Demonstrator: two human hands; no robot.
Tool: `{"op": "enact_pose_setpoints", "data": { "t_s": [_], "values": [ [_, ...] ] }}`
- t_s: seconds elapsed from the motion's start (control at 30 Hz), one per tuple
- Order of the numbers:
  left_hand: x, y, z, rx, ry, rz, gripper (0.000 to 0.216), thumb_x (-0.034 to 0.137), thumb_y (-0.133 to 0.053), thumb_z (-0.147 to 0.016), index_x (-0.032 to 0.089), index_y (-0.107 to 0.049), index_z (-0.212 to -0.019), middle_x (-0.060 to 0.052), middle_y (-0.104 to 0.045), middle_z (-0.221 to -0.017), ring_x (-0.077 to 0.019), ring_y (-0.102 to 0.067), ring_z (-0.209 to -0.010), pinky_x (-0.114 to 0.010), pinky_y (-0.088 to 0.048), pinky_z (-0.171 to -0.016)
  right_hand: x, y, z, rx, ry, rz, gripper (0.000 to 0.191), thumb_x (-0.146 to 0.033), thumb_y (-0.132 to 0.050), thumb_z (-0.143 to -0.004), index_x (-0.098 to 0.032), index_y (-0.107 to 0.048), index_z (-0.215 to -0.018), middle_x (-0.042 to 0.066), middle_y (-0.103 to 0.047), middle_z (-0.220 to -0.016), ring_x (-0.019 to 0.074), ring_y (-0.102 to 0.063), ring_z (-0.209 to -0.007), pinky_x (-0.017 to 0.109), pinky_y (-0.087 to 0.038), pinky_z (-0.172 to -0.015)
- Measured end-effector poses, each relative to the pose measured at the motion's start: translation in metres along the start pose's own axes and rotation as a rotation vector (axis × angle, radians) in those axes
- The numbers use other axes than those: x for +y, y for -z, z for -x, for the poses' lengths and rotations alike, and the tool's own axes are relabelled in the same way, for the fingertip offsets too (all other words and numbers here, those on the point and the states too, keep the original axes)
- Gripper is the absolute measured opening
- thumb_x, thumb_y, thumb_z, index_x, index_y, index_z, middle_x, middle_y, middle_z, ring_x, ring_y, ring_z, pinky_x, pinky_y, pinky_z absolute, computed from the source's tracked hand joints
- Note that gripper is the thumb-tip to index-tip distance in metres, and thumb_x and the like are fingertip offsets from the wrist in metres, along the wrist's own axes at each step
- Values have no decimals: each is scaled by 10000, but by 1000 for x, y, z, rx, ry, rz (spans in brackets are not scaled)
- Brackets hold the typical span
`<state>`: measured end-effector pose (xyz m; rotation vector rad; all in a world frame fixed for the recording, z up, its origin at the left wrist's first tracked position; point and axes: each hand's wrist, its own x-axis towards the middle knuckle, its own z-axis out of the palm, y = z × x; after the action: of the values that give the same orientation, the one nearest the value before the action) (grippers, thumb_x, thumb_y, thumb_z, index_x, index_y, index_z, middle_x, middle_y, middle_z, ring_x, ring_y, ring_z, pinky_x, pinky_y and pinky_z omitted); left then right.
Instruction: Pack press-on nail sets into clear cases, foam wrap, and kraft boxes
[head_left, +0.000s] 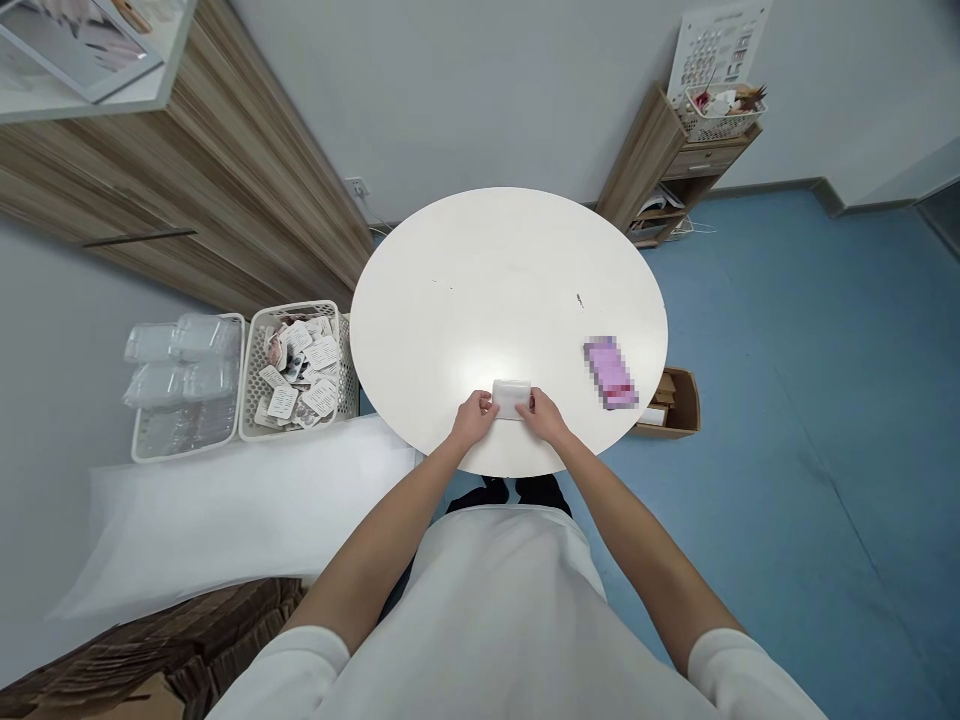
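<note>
A small white rectangular packet point(511, 398), perhaps wrapped in foam sheet, is held close above or on the front part of the white oval table point(495, 270). My left hand point(474, 417) pinches its left side, thumb and fingers closed at the edge. On the opposite side my right hand point(544, 415) grips the right edge in the same way. Whatever lies inside the wrapping is hidden. To the right on the tabletop lies a purple item point(611, 372), blurred by pixelation.
Left of the table stand a white basket of printed cards point(341, 345) and a basket with clear plastic packs point(241, 345). White sheeting point(255, 500) spreads below them, beside stacked cardboard point(142, 650). An open carton point(686, 410) sits at the right; a wooden cabinet point(637, 150) stands behind.
</note>
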<state>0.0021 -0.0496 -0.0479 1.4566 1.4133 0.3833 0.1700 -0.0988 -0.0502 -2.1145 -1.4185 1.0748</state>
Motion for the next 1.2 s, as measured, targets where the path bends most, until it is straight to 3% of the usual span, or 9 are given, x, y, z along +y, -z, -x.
{"op": "enact_pose_setpoints", "data": {
  "t_s": [0.17, 0.27, 0.37, 0.53, 0.67, 0.93, 1.03, 1.2],
  "values": [
    [1, -5, -6, 104, 36, -65, 214, 361, -613, -678, 188, -574, -798, -58, -583, -879, -169, -553, -749, -302, -420, -715, -2, -9, -1, 118, -91, 0, 619, -401, -434, -763, -160, -232, -1296, 98, -495, -1045, 215, -517, -923, 333, -456, -730],
    [1, -5, -8, 95, 112, -21, 270, 364, -630, -662, 186, -568, -855, -52, -600, -851, -176, -560, -789, -293, -417, -717, -1, -13, 2, 173, -75, -39, 631, -417, -426, -768, -179, -213, -1312, 111, -469, -1086, 235, -501, -975, 360, -455, -759],
    [0, -5, -6, 96, 155, 42, 303, 365, -620, -676, 182, -572, -913, -67, -605, -912, -173, -563, -815, -289, -417, -731, 4, -12, 11, 220, -66, -162, 617, -447, -444, -764, -190, -265, -1295, 126, -450, -1127, 223, -529, -904, 367, -465, -762],
    [-3, -4, 6, 54, 198, 144, 424, 391, -595, -707, 205, -549, -1085, -89, -559, -1088, -178, -546, -893, -295, -420, -765, 15, 0, 29, 86, -206, -483, 502, -436, -492, -743, -205, -410, -1182, 97, -500, -1087, 158, -571, -738, 317, -509, -661],
    [-3, -7, 11, 93, 243, 189, 444, 362, -587, -725, 202, -534, -1136, -92, -552, -1098, -177, -543, -911, -294, -424, -779, 15, 10, 28, -31, -334, -737, 418, -407, -536, -733, -204, -477, -1094, 62, -543, -1021, 114, -595, -671, 231, -506, -547],
    [0, -26, 16, 136, 253, 308, 434, 284, -552, -761, 194, -493, -1181, -103, -523, -1180, -175, -549, -970, -308, -436, -816, 4, 16, -2, -55, -290, -638, 344, -305, -587, -699, -186, -544, -1019, 57, -594, -948, 109, -587, -588, 238, -516, -486],
    [-2, -34, 24, 195, 214, 319, 458, 189, -515, -761, 177, -452, -1215, -105, -521, -1189, -178, -526, -1030, -315, -415, -874, 5, 14, -10, -85, -238, -572, 263, -260, -553, -709, -175, -576, -956, 52, -610, -912, 100, -577, -556, 248, -518, -520],
    [-4, -42, 39, 251, 155, 213, 528, 111, -494, -712, 190, -426, -1230, -94, -463, -1245, -219, -414, -1164, -371, -347, -964, -1, 8, -19, -145, -151, -469, 317, -226, -489, -717, -182, -577, -1018, 48, -627, -934, 98, -573, -540, 268, -498, -600]
  ]
}}
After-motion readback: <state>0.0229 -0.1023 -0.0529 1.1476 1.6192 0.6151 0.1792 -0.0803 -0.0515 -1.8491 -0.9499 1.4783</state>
